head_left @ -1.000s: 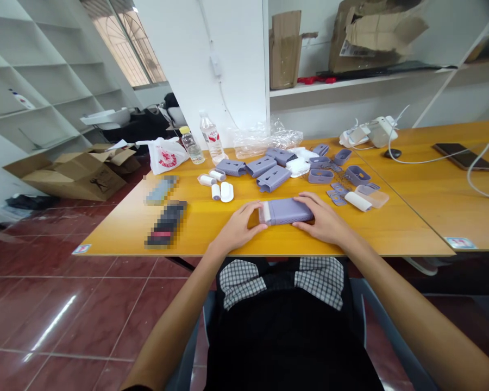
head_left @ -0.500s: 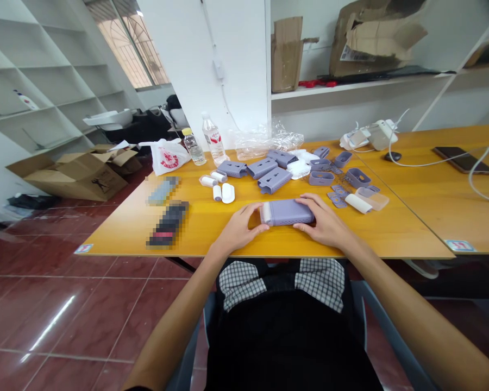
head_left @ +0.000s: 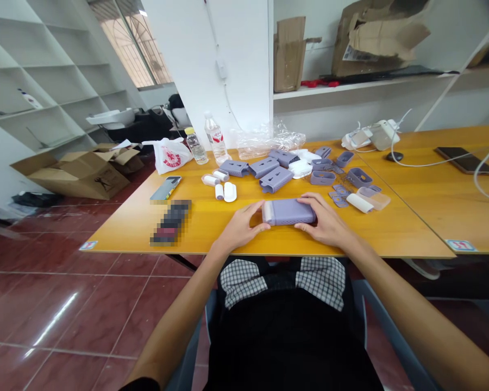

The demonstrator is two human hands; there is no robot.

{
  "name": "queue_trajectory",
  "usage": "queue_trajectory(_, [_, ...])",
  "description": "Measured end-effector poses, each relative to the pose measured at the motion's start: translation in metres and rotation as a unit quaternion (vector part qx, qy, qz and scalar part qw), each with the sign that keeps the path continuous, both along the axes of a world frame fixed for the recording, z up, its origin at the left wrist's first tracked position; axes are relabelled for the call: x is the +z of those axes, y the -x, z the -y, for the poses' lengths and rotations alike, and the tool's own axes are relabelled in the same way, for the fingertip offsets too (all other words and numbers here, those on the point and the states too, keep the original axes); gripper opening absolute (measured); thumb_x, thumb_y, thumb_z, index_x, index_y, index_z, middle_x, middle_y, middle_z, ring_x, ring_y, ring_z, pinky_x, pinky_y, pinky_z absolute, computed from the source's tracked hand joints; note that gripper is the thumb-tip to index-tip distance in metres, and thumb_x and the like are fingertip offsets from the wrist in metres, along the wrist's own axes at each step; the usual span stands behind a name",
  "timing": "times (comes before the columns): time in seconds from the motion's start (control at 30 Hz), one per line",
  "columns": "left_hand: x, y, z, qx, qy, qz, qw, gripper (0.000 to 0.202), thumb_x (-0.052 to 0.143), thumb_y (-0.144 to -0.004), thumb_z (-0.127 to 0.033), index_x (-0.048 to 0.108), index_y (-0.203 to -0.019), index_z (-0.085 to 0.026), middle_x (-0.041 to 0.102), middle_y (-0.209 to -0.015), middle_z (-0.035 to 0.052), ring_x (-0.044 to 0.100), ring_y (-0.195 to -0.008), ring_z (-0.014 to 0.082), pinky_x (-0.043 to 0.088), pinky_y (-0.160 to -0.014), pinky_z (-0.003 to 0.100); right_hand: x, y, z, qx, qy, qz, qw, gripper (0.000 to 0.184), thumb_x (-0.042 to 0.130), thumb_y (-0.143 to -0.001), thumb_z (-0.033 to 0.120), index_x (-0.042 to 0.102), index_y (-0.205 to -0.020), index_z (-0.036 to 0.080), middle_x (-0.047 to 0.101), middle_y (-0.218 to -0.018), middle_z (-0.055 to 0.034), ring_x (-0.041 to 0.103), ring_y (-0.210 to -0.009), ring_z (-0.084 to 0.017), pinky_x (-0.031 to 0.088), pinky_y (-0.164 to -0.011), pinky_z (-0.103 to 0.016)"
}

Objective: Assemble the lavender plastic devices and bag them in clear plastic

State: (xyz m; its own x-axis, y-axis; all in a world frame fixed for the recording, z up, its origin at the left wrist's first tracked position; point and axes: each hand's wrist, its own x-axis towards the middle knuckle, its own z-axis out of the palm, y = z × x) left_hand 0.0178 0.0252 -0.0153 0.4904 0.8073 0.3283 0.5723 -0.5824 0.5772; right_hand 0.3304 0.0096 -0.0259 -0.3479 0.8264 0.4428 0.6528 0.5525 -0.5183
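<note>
Between my hands, just above or on the table's front part, lies a purple plastic case (head_left: pixel 287 212) with a clear cap over a white part at its left end. My left hand (head_left: pixel 244 225) grips the capped end between thumb and fingers. Around the right end, my right hand (head_left: pixel 320 220) has its fingers on top and thumb at the near side. Beyond them are several purple shells (head_left: pixel 276 179), small white rollers (head_left: pixel 219 191) and a white cap (head_left: pixel 230 191). To the right sit purple rings (head_left: pixel 323 178), flat purple pieces (head_left: pixel 339 196), a white roll (head_left: pixel 359 203) and a clear cover (head_left: pixel 377 199).
On the left are a phone (head_left: pixel 166 188) and a blurred dark object (head_left: pixel 171 222). Behind stand two bottles (head_left: pixel 217 142), a white plastic bag (head_left: pixel 171 155) and clear plastic wrap (head_left: pixel 269 140). White chargers (head_left: pixel 383 134), a mouse (head_left: pixel 393 156) and a dark tablet-like device (head_left: pixel 466 160) lie right.
My hands keep the same grip on the purple case. The whole view has shifted slightly, with the scene a little further right; nothing else visibly moved.
</note>
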Motion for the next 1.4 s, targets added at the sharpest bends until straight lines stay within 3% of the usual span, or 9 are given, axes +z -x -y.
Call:
queue_trajectory(0.23, [0.001, -0.004, 0.002, -0.010, 0.005, 0.049, 0.999, 0.070, 0.081, -0.096, -0.042, 0.055, -0.158, -0.022, 0.069, -0.151, 0.0163, 0.073, -0.128, 0.0322, 0.057, -0.114, 0.056, -0.001, 0.003, 0.001, 0.000, 0.000, -0.007, 1.000, 0.062, 0.076, -0.094, 0.045, 0.054, -0.148, 0.025, 0.053, -0.157, -0.0171, 0.057, -0.146, -0.040, 0.046, -0.124, -0.061])
queue_trajectory(0.43, [-0.002, -0.009, 0.004, 0.005, 0.004, 0.005, 1.000, 0.070, 0.076, -0.099, -0.042, 0.050, -0.162, -0.024, 0.062, -0.159, 0.0156, 0.065, -0.142, 0.0350, 0.052, -0.122, 0.059, -0.002, 0.005, 0.001, -0.010, 0.001, -0.009, 1.000, 0.062, 0.077, -0.092, 0.043, 0.055, -0.148, 0.027, 0.052, -0.156, -0.0159, 0.056, -0.146, -0.041, 0.046, -0.124, -0.062])
queue_trajectory(0.53, [-0.003, -0.012, 0.004, 0.006, 0.017, 0.007, 1.000, 0.070, 0.075, -0.099, -0.038, 0.047, -0.163, -0.024, 0.062, -0.159, 0.0153, 0.067, -0.138, 0.0335, 0.051, -0.122, 0.059, -0.002, 0.004, -0.001, -0.016, -0.001, -0.011, 1.000, 0.064, 0.080, -0.090, 0.042, 0.055, -0.147, 0.028, 0.051, -0.155, -0.0151, 0.058, -0.144, -0.040, 0.048, -0.122, -0.061])
queue_trajectory(0.8, [0.001, -0.009, 0.006, 0.000, 0.074, 0.074, 0.994, 0.098, 0.090, -0.084, -0.042, 0.039, -0.167, -0.026, 0.058, -0.159, 0.0170, 0.069, -0.130, 0.0326, 0.057, -0.115, 0.057, -0.003, 0.001, 0.001, 0.022, -0.038, -0.055, 0.998, 0.056, 0.083, -0.089, 0.042, 0.058, -0.139, 0.031, 0.052, -0.154, -0.0140, 0.058, -0.143, -0.039, 0.050, -0.119, -0.061])
queue_trajectory(1.03, [0.007, -0.010, 0.011, 0.003, 0.052, 0.038, 0.998, 0.087, 0.092, -0.081, -0.040, 0.050, -0.156, -0.027, 0.065, -0.149, 0.0118, 0.070, -0.125, 0.0321, 0.056, -0.116, 0.057, -0.003, 0.004, 0.003, 0.030, -0.020, -0.046, 0.998, 0.055, 0.083, -0.088, 0.040, 0.061, -0.137, 0.030, 0.053, -0.154, -0.0146, 0.059, -0.143, -0.040, 0.050, -0.118, -0.062])
queue_trajectory(1.2, [0.006, -0.011, 0.010, 0.025, 0.043, 0.044, 0.998, 0.082, 0.085, -0.087, -0.049, 0.051, -0.156, -0.022, 0.067, -0.146, 0.0165, 0.070, -0.125, 0.0337, 0.056, -0.114, 0.059, 0.000, 0.004, 0.001, 0.044, -0.030, -0.070, 0.996, 0.053, 0.079, -0.092, 0.047, 0.062, -0.138, 0.028, 0.060, -0.151, -0.0153, 0.061, -0.140, -0.039, 0.050, -0.119, -0.060])
queue_trajectory(1.3, [0.007, -0.010, 0.010, -0.003, 0.024, 0.055, 0.998, 0.071, 0.074, -0.097, -0.054, 0.051, -0.157, -0.022, 0.065, -0.150, 0.0173, 0.068, -0.131, 0.0343, 0.054, -0.117, 0.059, 0.001, 0.004, 0.000, 0.029, -0.036, -0.112, 0.993, 0.047, 0.072, -0.097, 0.051, 0.064, -0.136, 0.026, 0.071, -0.139, -0.0145, 0.068, -0.130, -0.037, 0.055, -0.112, -0.057])
queue_trajectory(1.4, [0.008, -0.009, 0.011, -0.035, 0.000, 0.052, 0.998, 0.068, 0.079, -0.095, -0.051, 0.055, -0.153, -0.025, 0.064, -0.155, 0.0142, 0.067, -0.135, 0.0333, 0.054, -0.118, 0.057, 0.001, 0.003, -0.001, -0.031, 0.000, -0.138, 0.990, 0.041, 0.066, -0.099, 0.053, 0.066, -0.128, 0.024, 0.078, -0.121, -0.0128, 0.076, -0.104, -0.033, 0.063, -0.092, -0.050])
